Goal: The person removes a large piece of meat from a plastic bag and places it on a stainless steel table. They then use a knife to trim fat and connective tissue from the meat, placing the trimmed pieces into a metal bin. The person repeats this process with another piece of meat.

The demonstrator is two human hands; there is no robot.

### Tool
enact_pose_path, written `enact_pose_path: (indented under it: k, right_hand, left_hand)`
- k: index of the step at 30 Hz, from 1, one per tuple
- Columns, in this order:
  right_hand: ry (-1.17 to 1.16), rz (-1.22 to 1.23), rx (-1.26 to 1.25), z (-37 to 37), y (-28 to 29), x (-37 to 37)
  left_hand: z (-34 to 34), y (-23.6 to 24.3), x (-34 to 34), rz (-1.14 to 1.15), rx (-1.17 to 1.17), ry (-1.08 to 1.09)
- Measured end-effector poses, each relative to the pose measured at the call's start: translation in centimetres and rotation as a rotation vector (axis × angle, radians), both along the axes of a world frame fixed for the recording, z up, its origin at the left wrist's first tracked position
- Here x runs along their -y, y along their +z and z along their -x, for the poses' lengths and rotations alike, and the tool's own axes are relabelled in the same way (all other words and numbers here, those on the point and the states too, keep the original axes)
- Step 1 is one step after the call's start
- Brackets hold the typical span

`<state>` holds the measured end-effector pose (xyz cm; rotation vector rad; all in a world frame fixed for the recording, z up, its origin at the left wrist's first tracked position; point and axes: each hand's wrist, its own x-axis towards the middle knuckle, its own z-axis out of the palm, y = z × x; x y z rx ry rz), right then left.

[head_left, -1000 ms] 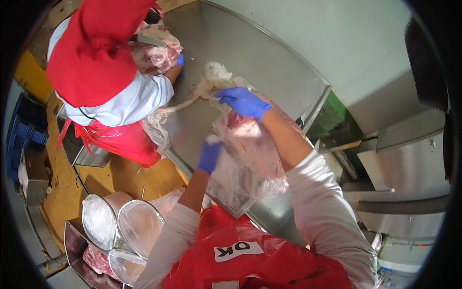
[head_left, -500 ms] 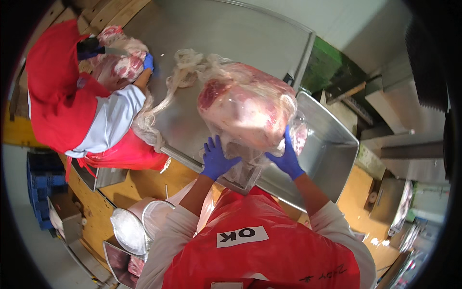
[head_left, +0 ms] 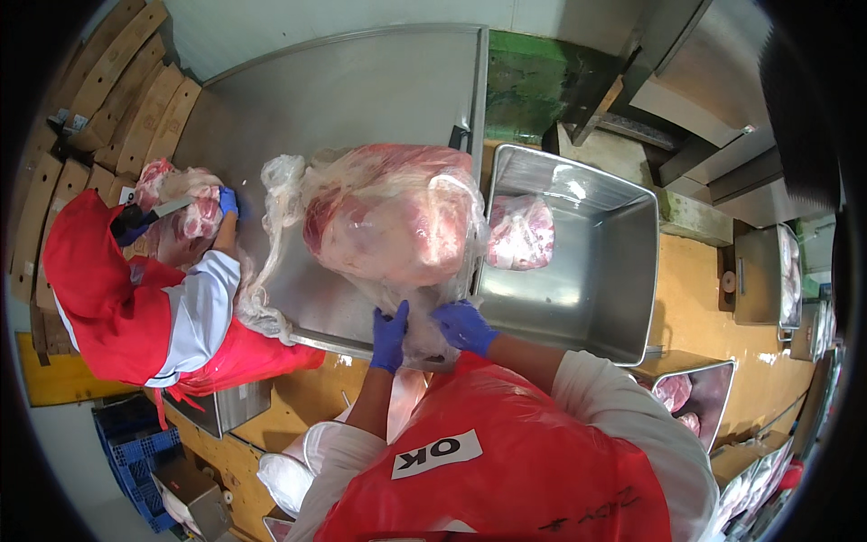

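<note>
While a large raw meat cut (head_left: 388,221) lies in clear plastic wrap (head_left: 424,336) on the steel table (head_left: 361,90), the blue-gloved left hand (head_left: 390,338) and right hand (head_left: 464,327), set apart, touch the wrap's near end; whether either grips it, I cannot tell.

A grey metal counter (head_left: 361,86) with a raised rim carries a large piece of meat (head_left: 397,217) wrapped in clear plastic (head_left: 429,330), close to its right edge. Just left of it lies a long, crumpled strip of plastic (head_left: 282,185), trailing to the near edge. A second piece of meat (head_left: 172,235) rests toward the left end. A small dark object (head_left: 461,137) sits along the right rim.
</note>
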<state>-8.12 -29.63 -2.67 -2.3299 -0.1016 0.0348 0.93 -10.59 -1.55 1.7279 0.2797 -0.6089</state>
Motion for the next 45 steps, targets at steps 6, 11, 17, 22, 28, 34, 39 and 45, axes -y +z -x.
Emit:
enact_pose_path:
  k: [6, 11, 17, 22, 28, 34, 39, 45]
  right_hand:
    - [0.149, -0.048, -0.003, 0.1, 2.8, -0.4]
    - [0.200, -0.153, 0.060, 0.1, 5.5, -0.7]
    - [0.028, -0.048, -0.031, 1.8, 6.7, 2.4]
    - [-0.291, 0.026, -0.119, 2.4, 7.5, 5.0]
    - [-0.522, -0.129, 0.024, -0.6, 10.4, 7.7]
    - [-0.645, -0.310, 0.316, -8.1, 9.3, 10.4]
    - [-0.793, -0.389, 0.361, -15.6, 6.3, 15.3]
    - [-0.782, -0.095, -0.072, -26.4, 3.6, 23.0]
  left_hand:
    - [-3.5, 2.4, 2.4, 0.038, -0.143, -0.303]
    - [-4.7, 1.8, 2.8, 0.338, -0.195, -0.225]
    - [-4.5, -2.3, -0.3, 0.664, -0.458, 0.184]
    - [-6.8, -2.6, -2.5, 0.611, -0.122, 0.260]
    - [-8.9, -3.9, -4.2, 0.722, -0.300, 0.222]
    - [-7.0, -3.3, -6.5, 0.530, -0.110, -0.011]
    - [-6.1, 3.9, -4.6, 0.802, -0.604, 0.209]
    - [-6.0, 2.3, -2.1, 0.326, -0.171, -0.103]
